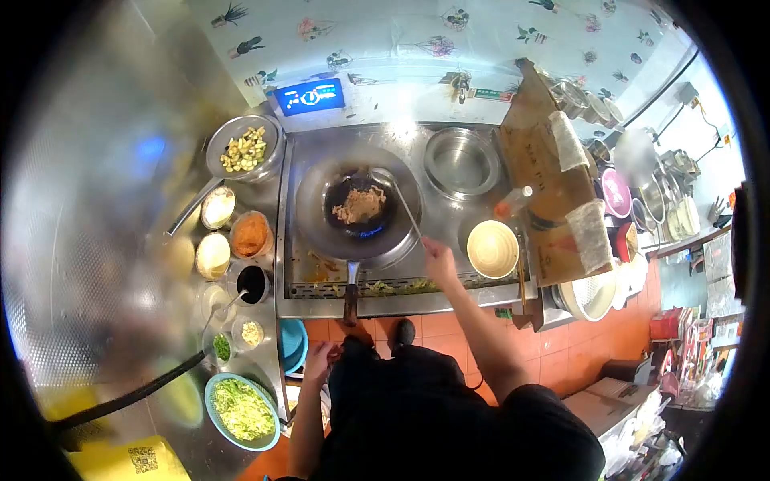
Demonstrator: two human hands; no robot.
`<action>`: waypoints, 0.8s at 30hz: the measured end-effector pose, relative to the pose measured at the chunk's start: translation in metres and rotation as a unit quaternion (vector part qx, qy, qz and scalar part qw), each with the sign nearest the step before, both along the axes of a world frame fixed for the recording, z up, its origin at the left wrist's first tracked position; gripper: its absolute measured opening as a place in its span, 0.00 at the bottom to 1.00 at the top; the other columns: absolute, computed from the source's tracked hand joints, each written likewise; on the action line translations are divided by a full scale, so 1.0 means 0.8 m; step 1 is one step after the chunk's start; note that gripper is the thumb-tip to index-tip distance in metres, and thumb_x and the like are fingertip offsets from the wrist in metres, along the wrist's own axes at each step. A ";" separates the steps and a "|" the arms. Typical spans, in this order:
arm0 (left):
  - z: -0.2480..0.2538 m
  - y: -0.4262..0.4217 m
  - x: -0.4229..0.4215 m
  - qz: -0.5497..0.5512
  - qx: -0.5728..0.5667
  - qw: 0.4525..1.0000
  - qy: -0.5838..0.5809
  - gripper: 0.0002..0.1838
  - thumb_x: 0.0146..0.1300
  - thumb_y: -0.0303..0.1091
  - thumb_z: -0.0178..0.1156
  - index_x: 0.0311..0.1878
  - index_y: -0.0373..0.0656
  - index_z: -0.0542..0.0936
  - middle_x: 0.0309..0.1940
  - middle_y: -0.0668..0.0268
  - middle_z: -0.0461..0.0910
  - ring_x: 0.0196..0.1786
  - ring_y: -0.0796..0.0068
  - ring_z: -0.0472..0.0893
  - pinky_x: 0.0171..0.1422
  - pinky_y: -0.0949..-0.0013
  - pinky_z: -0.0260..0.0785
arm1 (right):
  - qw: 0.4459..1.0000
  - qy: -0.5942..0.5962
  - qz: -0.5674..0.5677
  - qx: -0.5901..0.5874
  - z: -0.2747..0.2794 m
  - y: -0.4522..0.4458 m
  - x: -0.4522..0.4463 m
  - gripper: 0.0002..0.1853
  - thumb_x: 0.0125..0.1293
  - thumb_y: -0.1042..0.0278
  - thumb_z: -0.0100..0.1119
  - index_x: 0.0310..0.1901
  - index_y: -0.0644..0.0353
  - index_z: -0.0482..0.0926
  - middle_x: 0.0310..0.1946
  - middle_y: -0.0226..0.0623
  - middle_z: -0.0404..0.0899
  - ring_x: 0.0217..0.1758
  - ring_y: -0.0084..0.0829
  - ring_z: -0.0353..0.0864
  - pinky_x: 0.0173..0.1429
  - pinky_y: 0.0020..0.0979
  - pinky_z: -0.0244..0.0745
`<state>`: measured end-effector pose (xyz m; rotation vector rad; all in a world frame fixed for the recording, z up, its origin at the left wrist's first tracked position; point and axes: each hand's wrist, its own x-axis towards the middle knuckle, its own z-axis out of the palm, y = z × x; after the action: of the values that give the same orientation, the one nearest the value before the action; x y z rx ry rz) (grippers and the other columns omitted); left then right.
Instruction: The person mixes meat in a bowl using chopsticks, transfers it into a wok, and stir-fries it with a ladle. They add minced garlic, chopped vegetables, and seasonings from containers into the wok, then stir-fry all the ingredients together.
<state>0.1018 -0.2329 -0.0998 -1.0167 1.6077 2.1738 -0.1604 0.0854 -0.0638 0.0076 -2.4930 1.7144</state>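
Note:
My right hand [439,260] is closed around the handle of a long metal ladle [410,215]. The ladle's bowl rests inside the far right side of a dark wok [314,216]. Brown pieces of what looks like sliced meat [359,205] lie in the bottom of the wok, with dark, shiny liquid or oil around them. The wok's wooden-gripped handle [351,303] points towards me, with no hand on it. Low beside my body, just below that handle, my left hand [322,358] hangs with loosely bent fingers apart and nothing visible in them.
Left of the stove stand a strainer [277,144] of chopped vegetable, several seasoning tubs, and a blue basket [210,401] of shredded greens. To the right are a metal pot [461,163], a pale bowl [492,249], and a cardboard screen [533,128].

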 end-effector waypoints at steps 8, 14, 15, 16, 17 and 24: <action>0.030 0.058 -0.135 0.040 0.266 0.963 -0.031 0.12 0.72 0.40 0.57 0.47 0.42 0.80 0.30 0.62 0.81 0.34 0.66 0.83 0.43 0.64 0.77 | 0.944 -0.264 0.081 -0.182 0.057 -0.057 0.048 0.21 0.67 0.75 0.51 0.62 0.65 0.77 0.18 0.31 0.73 0.17 0.22 0.66 0.21 0.27 0.61; 0.027 0.010 -0.136 -0.020 0.283 0.959 -0.006 0.14 0.70 0.39 0.58 0.49 0.38 0.78 0.28 0.60 0.78 0.26 0.67 0.74 0.34 0.62 0.67 | 0.968 -0.114 0.158 0.158 0.113 -0.047 0.087 0.21 0.64 0.73 0.53 0.59 0.54 0.81 0.25 0.52 0.79 0.28 0.46 0.82 0.38 0.41 0.76; 0.027 -0.006 -0.136 -0.032 0.284 0.958 -0.002 0.14 0.71 0.39 0.58 0.49 0.38 0.78 0.28 0.60 0.77 0.26 0.67 0.74 0.34 0.62 0.67 | 0.965 -0.086 0.157 0.193 0.105 -0.054 0.085 0.21 0.64 0.72 0.53 0.59 0.54 0.80 0.26 0.52 0.80 0.30 0.48 0.83 0.38 0.43 0.76; 0.026 -0.023 -0.138 -0.042 0.280 0.959 -0.032 0.14 0.71 0.39 0.58 0.49 0.37 0.77 0.28 0.60 0.77 0.26 0.67 0.75 0.35 0.63 0.69 | 0.960 -0.058 0.153 0.227 0.089 -0.063 0.080 0.21 0.64 0.71 0.53 0.59 0.54 0.80 0.27 0.52 0.81 0.32 0.49 0.83 0.39 0.44 0.77; 0.024 -0.036 -0.142 -0.053 0.279 0.958 -0.041 0.14 0.71 0.39 0.58 0.49 0.37 0.77 0.28 0.61 0.77 0.27 0.67 0.75 0.35 0.63 0.70 | 0.953 -0.028 0.149 0.262 0.074 -0.070 0.074 0.21 0.64 0.71 0.53 0.60 0.53 0.80 0.28 0.53 0.82 0.34 0.51 0.84 0.40 0.46 0.78; 0.036 -0.083 -0.170 -0.129 0.282 0.947 -0.088 0.13 0.69 0.40 0.59 0.41 0.39 0.77 0.35 0.57 0.82 0.32 0.63 0.83 0.40 0.61 0.79 | 0.893 -0.061 0.118 0.431 0.123 -0.080 0.067 0.21 0.64 0.70 0.52 0.59 0.51 0.78 0.29 0.55 0.83 0.34 0.53 0.85 0.39 0.53 0.79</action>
<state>-0.0340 -0.2993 -0.0711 -0.7448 0.8916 2.0999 -0.1065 0.0213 0.0346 0.2948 -3.2196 0.5174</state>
